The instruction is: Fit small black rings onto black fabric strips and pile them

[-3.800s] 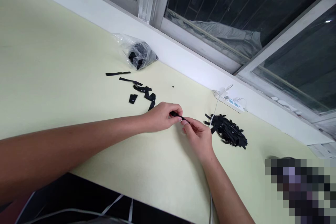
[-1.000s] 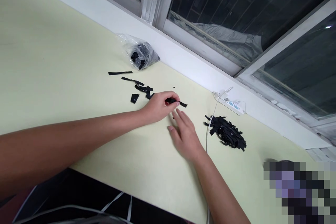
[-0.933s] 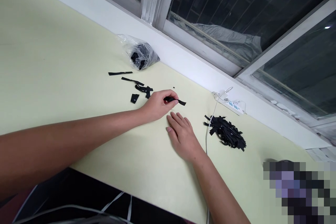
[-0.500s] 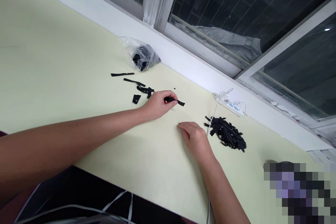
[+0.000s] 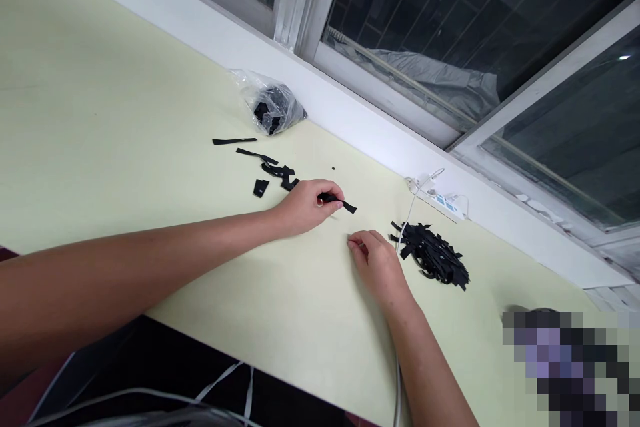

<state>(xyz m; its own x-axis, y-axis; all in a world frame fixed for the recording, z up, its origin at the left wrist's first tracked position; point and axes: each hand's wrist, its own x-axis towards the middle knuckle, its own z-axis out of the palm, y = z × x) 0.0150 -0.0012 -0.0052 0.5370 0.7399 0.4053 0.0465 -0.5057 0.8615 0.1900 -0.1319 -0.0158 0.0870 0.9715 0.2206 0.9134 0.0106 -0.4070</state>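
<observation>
My left hand (image 5: 313, 205) pinches a black fabric strip (image 5: 351, 207), one end of which sticks out to the right past the fingertips. To the right and nearer me, my right hand (image 5: 373, 255) has thumb and forefinger pressed together just above the table. Whatever it may hold at the fingertips is too small to make out. Several loose black strips (image 5: 257, 156) lie beyond my left hand, with a short black piece (image 5: 261, 188) beside them. A heap of black strips (image 5: 434, 255) rests to the right of my right hand.
A clear plastic bag (image 5: 277, 110) with black pieces inside stands against the white ledge (image 5: 350, 127). By the ledge on the right is a power strip (image 5: 445, 203). Its white cable (image 5: 411, 210) runs past the heap and under my right forearm. Windows rise behind.
My left hand has shifted slightly right and toward me with the strip. My right hand has moved a little to the right, its fingertips now drawn together.
</observation>
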